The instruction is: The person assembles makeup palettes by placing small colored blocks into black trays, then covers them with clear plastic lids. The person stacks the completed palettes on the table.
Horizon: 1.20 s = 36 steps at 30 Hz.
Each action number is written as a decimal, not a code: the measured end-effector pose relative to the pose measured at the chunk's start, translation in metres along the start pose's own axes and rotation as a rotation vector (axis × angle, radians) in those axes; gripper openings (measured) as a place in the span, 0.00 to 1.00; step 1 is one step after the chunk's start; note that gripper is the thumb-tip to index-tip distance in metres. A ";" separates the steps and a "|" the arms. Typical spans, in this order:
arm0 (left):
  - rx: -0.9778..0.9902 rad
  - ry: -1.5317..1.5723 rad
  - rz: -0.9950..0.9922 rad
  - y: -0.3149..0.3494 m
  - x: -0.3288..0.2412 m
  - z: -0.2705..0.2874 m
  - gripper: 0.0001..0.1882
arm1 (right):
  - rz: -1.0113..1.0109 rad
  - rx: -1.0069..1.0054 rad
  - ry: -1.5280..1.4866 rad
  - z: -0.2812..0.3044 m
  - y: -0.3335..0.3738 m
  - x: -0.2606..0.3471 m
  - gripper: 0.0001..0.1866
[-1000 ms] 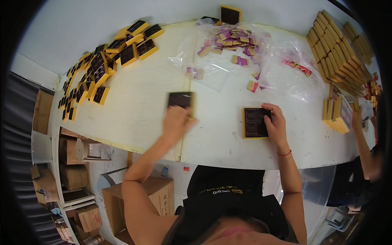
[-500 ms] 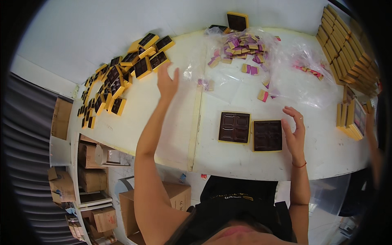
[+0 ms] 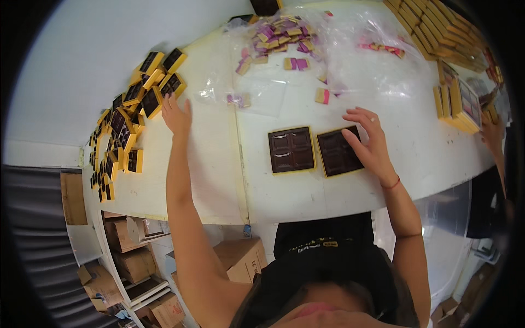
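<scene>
Two square yellow-edged boxes with dark brown four-compartment inserts lie side by side in front of me: a left box [image 3: 291, 150] and a right box [image 3: 338, 152]. My right hand [image 3: 374, 143] is over the right box's right side, fingers apart and curved, thumb across the insert; I cannot tell how firmly it touches. My left hand [image 3: 176, 115] reaches out with fingers extended and thumb apart, holding nothing. Its fingertips are at the near edge of a pile of similar yellow-edged boxes [image 3: 151, 101]; contact is unclear.
Small gold, purple and pink pieces [image 3: 281, 37] lie heaped on clear plastic bags [image 3: 350, 65] at the back. Stacked gold boxes [image 3: 437, 33] stand at the far right, with filled boxes [image 3: 462, 104] below. Another person's arm [image 3: 494, 139] shows at the right edge.
My right hand has moved from beside the right box to over it. My left hand stays by the pile. The whole view has shifted and turned.
</scene>
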<state>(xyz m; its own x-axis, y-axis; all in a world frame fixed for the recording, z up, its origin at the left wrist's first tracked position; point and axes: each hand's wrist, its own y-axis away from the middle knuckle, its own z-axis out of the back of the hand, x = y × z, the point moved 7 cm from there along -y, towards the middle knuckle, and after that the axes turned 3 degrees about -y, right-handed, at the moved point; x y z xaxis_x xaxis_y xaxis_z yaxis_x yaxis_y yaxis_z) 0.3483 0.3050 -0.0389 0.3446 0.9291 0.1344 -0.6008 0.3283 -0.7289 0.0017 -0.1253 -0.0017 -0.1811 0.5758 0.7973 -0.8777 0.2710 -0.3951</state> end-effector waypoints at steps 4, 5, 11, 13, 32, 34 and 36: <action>0.104 -0.089 0.148 -0.016 0.030 -0.050 0.33 | 0.015 0.048 -0.015 -0.002 0.000 -0.004 0.15; 0.057 -0.075 0.191 -0.021 0.029 -0.053 0.32 | 0.007 0.024 -0.021 0.001 -0.003 -0.007 0.15; 0.138 0.075 0.561 -0.002 0.007 -0.004 0.27 | -0.054 -0.067 -0.042 0.015 -0.004 -0.022 0.15; 0.133 0.237 0.536 0.034 0.024 0.015 0.24 | -0.035 -0.057 -0.056 0.014 -0.003 -0.018 0.15; 0.713 1.062 -0.051 0.101 -0.195 0.192 0.19 | 0.031 0.448 0.331 0.000 0.034 -0.001 0.56; 0.713 1.155 0.027 0.088 -0.188 0.199 0.18 | 0.005 0.420 0.248 0.011 0.041 0.001 0.56; 0.462 0.960 0.079 0.071 -0.128 0.166 0.19 | 0.001 0.297 0.032 0.022 0.049 0.004 0.56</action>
<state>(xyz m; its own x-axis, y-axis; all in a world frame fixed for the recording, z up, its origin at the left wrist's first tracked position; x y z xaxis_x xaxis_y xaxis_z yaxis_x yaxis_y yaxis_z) 0.1416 0.2375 0.0037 0.5954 0.4936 -0.6340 -0.7921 0.4929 -0.3601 -0.0512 -0.1267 -0.0082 -0.1721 0.6009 0.7806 -0.9699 0.0353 -0.2411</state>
